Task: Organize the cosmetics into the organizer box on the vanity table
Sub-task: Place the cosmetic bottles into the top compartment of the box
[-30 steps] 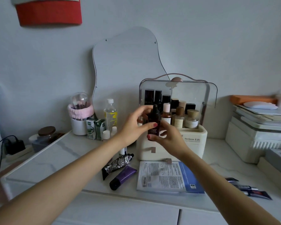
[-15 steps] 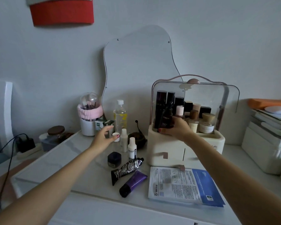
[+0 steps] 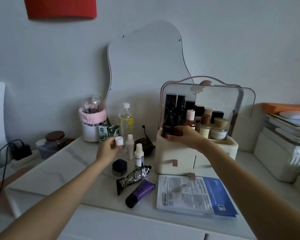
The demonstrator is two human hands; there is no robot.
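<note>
Organizer box: cream, standing toward the right of the vanity table, its clear lid raised.
Already inside: a back row of tall dark bottles, a pink-capped bottle, wood-capped bottles and a pale jar fill much of the upper compartment.
Right hand: at the front left corner of that compartment, fingers curled round a dark dropper bottle that stands among the others; whether it is fully seated or already let go, I cannot tell.
Left hand: over the loose items left of the box, thumb and fingers pinching a small white-capped bottle.
Left on the table: two small white bottles, a dark jar, a black printed tube, a purple tube and flat sheet-mask packets in front of the box.
Unclear: whether the clear water bottle, the green cartons and the brush holder count as cosmetics to store.
Progress: roughly past halfway by my estimate; the top is crowded, so the tubes and packets probably need the drawers.
</note>
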